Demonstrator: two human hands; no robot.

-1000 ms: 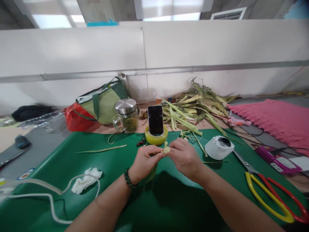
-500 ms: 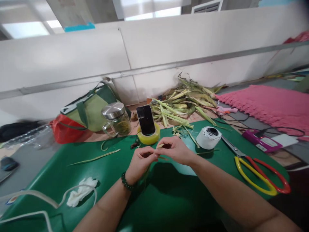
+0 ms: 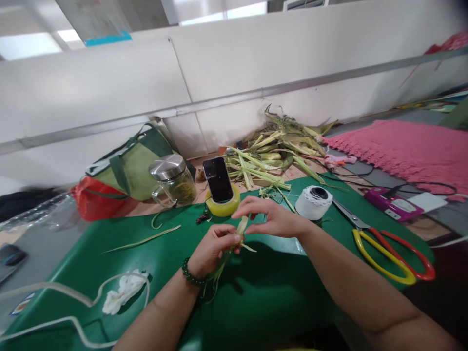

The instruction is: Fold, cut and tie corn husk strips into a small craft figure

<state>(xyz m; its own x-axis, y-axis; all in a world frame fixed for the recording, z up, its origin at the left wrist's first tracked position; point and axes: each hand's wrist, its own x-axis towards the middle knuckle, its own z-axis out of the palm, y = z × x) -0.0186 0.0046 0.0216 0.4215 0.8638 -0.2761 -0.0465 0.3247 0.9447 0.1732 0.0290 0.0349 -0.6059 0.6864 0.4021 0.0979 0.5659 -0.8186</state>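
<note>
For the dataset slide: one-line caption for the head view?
Head view: left hand grips leaf strips, right hand pinches their pale tip, over a green mat.

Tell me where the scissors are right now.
In the head view, the scissors lie on the green mat at the right side, just right of the white thread spool.

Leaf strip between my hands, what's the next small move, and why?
Probably pull the pale leaf strip gently upward with the right hand to tighten it: the left hand pinches the bundle of strips just below, the right hand's fingertips hold the strip's upper end, and it stands nearly upright between them.
</note>
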